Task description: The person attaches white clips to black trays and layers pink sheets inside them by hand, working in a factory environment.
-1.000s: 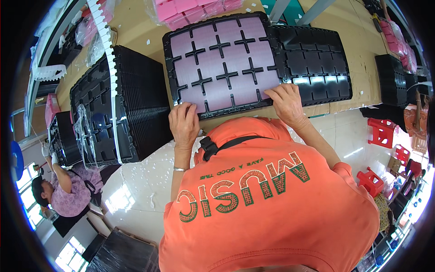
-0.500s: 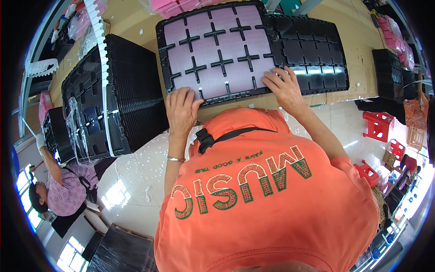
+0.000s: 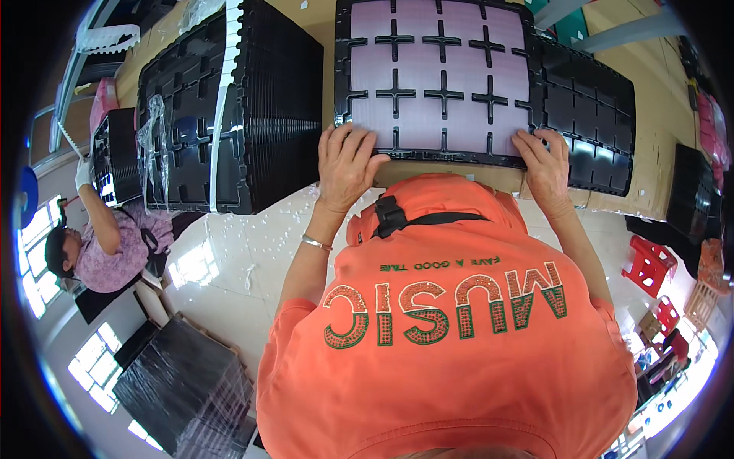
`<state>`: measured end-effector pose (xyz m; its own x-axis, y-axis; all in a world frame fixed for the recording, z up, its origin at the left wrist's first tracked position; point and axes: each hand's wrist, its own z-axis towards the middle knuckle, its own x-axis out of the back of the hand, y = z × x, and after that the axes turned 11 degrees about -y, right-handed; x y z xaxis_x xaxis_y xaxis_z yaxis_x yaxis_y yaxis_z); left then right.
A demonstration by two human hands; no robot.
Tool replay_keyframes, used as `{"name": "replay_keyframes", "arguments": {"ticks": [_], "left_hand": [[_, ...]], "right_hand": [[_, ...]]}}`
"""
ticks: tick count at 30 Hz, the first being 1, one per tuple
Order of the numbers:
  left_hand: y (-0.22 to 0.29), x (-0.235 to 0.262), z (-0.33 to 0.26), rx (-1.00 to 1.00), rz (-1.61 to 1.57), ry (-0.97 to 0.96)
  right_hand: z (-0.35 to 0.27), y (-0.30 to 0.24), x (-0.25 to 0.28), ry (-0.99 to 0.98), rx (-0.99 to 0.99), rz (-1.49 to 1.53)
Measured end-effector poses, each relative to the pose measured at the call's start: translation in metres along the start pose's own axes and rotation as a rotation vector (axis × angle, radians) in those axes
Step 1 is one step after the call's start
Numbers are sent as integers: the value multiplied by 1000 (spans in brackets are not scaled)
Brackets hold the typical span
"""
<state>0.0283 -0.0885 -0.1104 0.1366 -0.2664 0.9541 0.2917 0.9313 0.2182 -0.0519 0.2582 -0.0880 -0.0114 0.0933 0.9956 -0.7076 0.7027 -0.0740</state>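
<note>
A black plastic tray (image 3: 436,158) lies in front of me, with pale purple panels (image 3: 420,73) showing between its raised cross-shaped ribs. At its near left corner, my left hand (image 3: 345,167) has its fingers bent over the rim and its thumb along the front edge. My right hand (image 3: 547,164) grips the near right corner in much the same way, its thumb mostly hidden. Against that corner, on the right, sits another black tray (image 3: 587,115) with dark, shiny pockets.
A tall stack of black trays (image 3: 283,107) stands left, with a white strap (image 3: 222,115) across it. Beyond it a person (image 3: 115,245) in a purple top works at another stack (image 3: 115,157). Metal bars (image 3: 627,32) cross at the upper right. Red stools (image 3: 650,264) stand on the floor.
My view has turned, so the tray appears farther right and straighter. Both hands stay at its near corners; the right fingers have drawn closer to the corner rim.
</note>
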Motion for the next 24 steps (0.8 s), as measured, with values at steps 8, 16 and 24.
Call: {"name": "replay_keyframes", "arguments": {"ticks": [8,16,24], "left_hand": [[-6,-1,-5,62,8,48],[-48,0,127,87,7,91],[-80,-23,148,189,160,-77]], "right_hand": [[1,16,0,30,-100,90],[112,66,-10,157,-150,-41],[136,87,-34,73,-148,-168]]}}
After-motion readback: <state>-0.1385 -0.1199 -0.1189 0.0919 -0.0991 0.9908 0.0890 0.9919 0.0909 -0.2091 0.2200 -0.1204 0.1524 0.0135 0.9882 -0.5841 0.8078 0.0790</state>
